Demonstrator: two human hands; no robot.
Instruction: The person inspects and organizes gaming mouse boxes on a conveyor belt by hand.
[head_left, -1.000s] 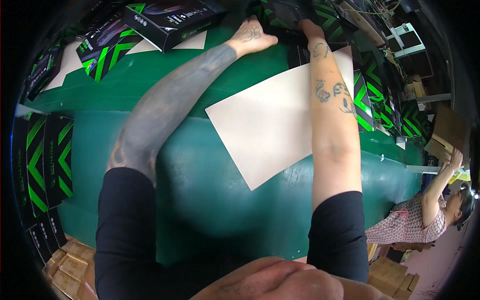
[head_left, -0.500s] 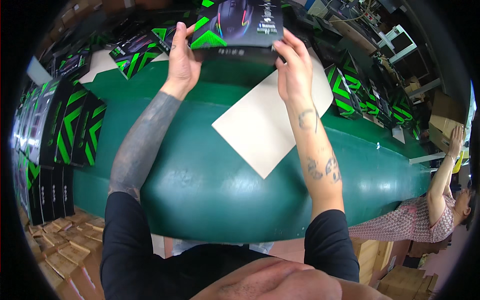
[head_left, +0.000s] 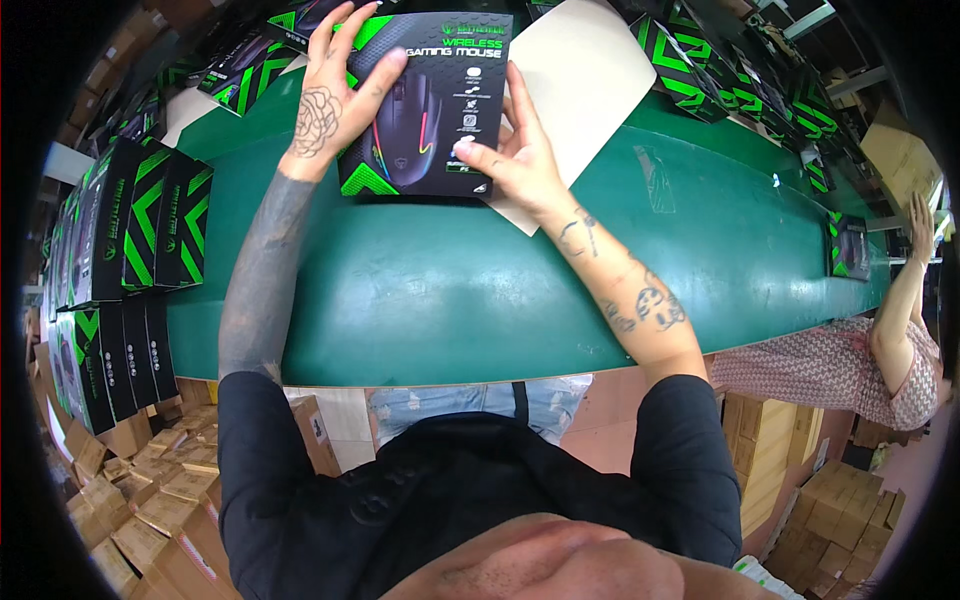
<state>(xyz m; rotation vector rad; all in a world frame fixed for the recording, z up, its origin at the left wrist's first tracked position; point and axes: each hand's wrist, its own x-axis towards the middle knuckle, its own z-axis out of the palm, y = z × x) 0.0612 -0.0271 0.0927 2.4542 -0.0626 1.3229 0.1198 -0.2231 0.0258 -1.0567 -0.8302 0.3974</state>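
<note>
A black and green retail box (head_left: 425, 100) with a picture of a computer mouse on its front lies on the green table (head_left: 450, 290), partly over a beige cardboard sheet (head_left: 585, 75). My left hand (head_left: 335, 95) rests on the box's left side, fingers spread over its top corner. My right hand (head_left: 510, 150) touches the box's lower right edge with its fingertips. Both hands steady the box flat on the table.
Rows of matching black and green boxes (head_left: 130, 240) stand at the table's left end, and more (head_left: 720, 70) lie along the far side. Brown cartons (head_left: 150, 500) are piled on the floor. A co-worker (head_left: 850, 360) in a patterned top works at the right.
The box came from the far side of the table toward me and now lies face up close in front, both hands having moved with it.
</note>
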